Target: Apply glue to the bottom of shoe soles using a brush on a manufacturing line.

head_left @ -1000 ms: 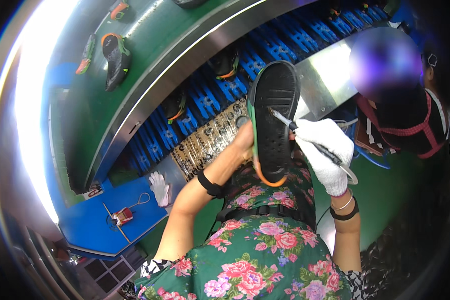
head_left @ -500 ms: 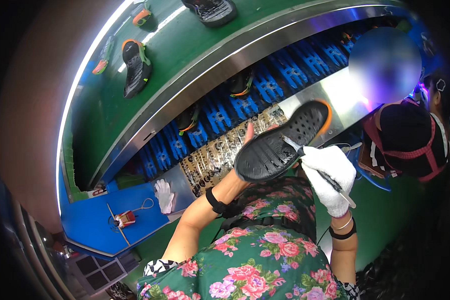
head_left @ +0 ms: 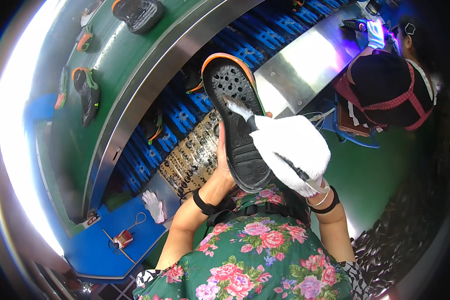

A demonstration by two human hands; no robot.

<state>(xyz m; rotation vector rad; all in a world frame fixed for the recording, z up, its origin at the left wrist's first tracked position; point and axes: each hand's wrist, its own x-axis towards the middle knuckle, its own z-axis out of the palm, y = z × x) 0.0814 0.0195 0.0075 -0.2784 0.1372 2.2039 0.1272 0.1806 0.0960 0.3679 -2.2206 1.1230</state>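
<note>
A black shoe sole [head_left: 239,137] with an orange and green rim is held up before me, its long side nearly upright. My bare left hand [head_left: 223,159] grips it from the left and beneath; most of its fingers are hidden behind the sole. In a white knit glove, my right hand [head_left: 294,150] is closed round a brush [head_left: 241,109] with a dark handle. The pale bristles touch or hover just over the sole's upper part, beside its cluster of small holes. The sole's surface looks wet around there.
Beyond a metal rail [head_left: 135,95], a green belt [head_left: 117,65] carries several shoe parts. Nearer runs a blue slatted rack [head_left: 177,120] bearing soles. A taped brown-patterned surface [head_left: 192,155] adjoins a metal tabletop [head_left: 297,65]. A white glove [head_left: 153,206] lies by a blue table [head_left: 92,250]. A co-worker [head_left: 382,85] sits right.
The sole has swung from slanting right to nearly upright and moved left. My right hand moved left with it, the brush now nearer the holes. The whole view has shifted.
</note>
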